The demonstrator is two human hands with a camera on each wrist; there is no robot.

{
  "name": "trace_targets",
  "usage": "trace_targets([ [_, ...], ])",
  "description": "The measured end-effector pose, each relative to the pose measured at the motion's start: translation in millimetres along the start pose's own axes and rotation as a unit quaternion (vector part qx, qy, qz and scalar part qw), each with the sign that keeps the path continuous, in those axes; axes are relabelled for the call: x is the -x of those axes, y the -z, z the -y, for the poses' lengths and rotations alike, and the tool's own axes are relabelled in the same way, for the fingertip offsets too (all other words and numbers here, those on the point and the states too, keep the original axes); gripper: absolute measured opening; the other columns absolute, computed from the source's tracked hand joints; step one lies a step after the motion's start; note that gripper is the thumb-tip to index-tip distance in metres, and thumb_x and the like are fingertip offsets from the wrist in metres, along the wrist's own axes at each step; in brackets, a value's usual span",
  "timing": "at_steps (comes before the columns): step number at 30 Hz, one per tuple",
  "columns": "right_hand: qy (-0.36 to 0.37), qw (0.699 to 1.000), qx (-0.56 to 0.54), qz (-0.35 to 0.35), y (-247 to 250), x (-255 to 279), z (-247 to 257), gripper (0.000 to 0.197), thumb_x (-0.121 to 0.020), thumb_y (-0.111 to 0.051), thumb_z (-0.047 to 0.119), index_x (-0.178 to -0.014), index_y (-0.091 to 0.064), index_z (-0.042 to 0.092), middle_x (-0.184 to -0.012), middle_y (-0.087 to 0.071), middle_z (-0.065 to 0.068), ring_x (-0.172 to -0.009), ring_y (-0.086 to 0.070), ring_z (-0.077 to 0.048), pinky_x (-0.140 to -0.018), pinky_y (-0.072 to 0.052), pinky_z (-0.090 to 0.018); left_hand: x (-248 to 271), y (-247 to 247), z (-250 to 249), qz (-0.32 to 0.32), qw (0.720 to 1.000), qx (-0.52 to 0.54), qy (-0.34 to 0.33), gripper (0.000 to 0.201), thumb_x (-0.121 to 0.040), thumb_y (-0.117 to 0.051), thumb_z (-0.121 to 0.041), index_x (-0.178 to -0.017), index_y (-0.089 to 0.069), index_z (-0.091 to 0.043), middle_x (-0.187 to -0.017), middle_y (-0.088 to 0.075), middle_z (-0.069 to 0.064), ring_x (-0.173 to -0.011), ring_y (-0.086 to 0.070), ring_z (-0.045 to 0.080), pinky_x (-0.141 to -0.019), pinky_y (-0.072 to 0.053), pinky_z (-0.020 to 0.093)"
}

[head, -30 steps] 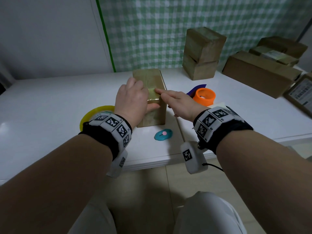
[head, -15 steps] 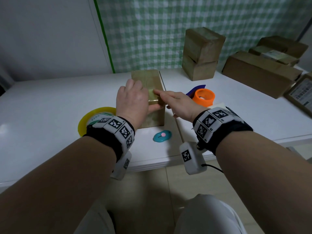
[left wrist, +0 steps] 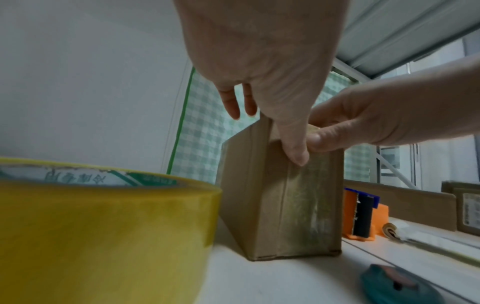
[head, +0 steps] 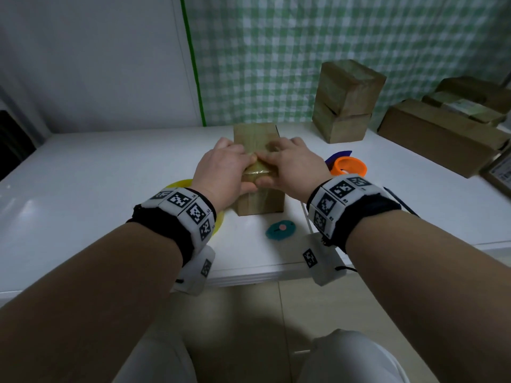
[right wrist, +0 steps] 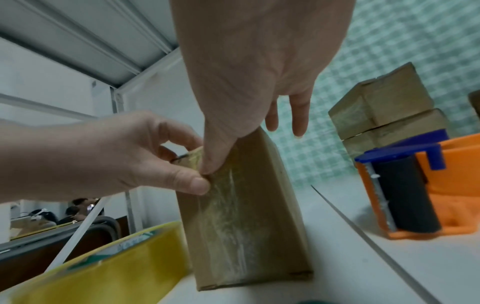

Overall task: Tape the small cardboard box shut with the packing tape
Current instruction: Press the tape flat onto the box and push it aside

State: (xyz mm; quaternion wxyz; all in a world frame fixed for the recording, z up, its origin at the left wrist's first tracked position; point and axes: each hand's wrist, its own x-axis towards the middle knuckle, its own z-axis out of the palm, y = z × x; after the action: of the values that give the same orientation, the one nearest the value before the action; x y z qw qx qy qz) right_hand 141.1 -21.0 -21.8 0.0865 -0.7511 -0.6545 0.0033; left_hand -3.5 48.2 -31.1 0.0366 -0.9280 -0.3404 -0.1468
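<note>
The small cardboard box (head: 261,201) stands upright on the white table (head: 96,189), with a glossy strip of packing tape (head: 257,169) folded over its top front edge. My left hand (head: 237,172) lies over the box's left top and its thumb (left wrist: 296,154) presses the front face. My right hand (head: 276,170) covers the right top; its thumb (right wrist: 210,164) pushes the tape end down at the same edge. Each forefinger curls on top against its thumb, pinching that edge. The yellow tape roll (left wrist: 103,226) lies left of the box, mostly hidden by my left wrist in the head view.
An orange and blue tape dispenser (head: 349,167) sits right of the box. A teal cutter (head: 280,230) lies in front of it near the table edge. Two stacked boxes (head: 345,100) and larger cartons (head: 442,139) stand at the back right.
My right hand has moved from stroking the box's top with a straight forefinger to lying over the front edge, thumb on the front face. My left hand has kept its hold.
</note>
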Motion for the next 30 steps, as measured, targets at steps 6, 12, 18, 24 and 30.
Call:
trace_targets([
  [6,0.006,1.0,0.004,0.028,5.0,-1.1,-6.1,0.06,-0.084,-0.06,0.05,-0.14,-0.043,0.039,-0.148,-0.04,0.006,-0.132,-0.036,-0.022,-0.098,-0.043,-0.04,1.8,4.5,5.3,0.005,1.0,0.027,0.014,0.055,-0.074,-0.071,-0.045,-0.124,-0.061,-0.027,-0.12,-0.064,-0.004,-0.113,-0.046,0.023,-0.095,-0.042,0.038],
  [12,-0.022,0.997,-0.048,0.051,15.7,-5.8,-4.8,0.068,-0.077,-0.062,0.059,-0.138,-0.048,0.032,-0.153,-0.037,0.004,-0.137,-0.039,-0.018,-0.108,-0.039,-0.041,0.6,24.8,23.8,0.109,0.962,0.237,0.08,0.047,-0.076,-0.075,-0.02,-0.122,-0.064,-0.018,-0.128,-0.063,-0.001,-0.114,-0.059,0.016,-0.103,-0.043,0.03],
  [18,-0.105,0.992,-0.018,0.068,-5.9,-25.4,29.3,0.103,-0.066,-0.046,0.082,-0.148,-0.025,0.023,-0.157,-0.02,-0.001,-0.127,-0.049,-0.033,-0.094,-0.043,-0.042,-2.3,26.7,38.0,0.051,0.932,0.308,0.187,0.031,-0.086,-0.055,-0.005,-0.114,-0.068,-0.011,-0.115,-0.069,0.008,-0.109,-0.062,0.021,-0.1,-0.047,0.032],
  [24,-0.151,0.988,-0.03,-0.005,-5.3,-52.4,11.3,0.078,-0.075,-0.052,0.06,-0.142,-0.038,0.024,-0.152,-0.028,-0.001,-0.13,-0.036,-0.038,-0.094,-0.043,-0.046,-4.3,15.5,50.8,0.229,0.947,0.108,0.196,0.065,-0.083,-0.06,-0.048,-0.137,-0.046,-0.013,-0.139,-0.051,0.007,-0.126,-0.047,0.025,-0.1,-0.039,0.034],
  [30,-0.208,0.976,-0.028,-0.056,-7.4,-78.1,-25.6,0.075,-0.078,-0.048,0.052,-0.143,-0.036,0.016,-0.15,-0.031,-0.009,-0.127,-0.033,-0.046,-0.103,-0.036,-0.049,-15.0,-5.7,53.8,0.282,0.935,0.05,0.209,0.078,-0.074,-0.064,-0.059,-0.132,-0.048,-0.009,-0.13,-0.058,0.008,-0.117,-0.054,0.027,-0.092,-0.046,0.036],
])
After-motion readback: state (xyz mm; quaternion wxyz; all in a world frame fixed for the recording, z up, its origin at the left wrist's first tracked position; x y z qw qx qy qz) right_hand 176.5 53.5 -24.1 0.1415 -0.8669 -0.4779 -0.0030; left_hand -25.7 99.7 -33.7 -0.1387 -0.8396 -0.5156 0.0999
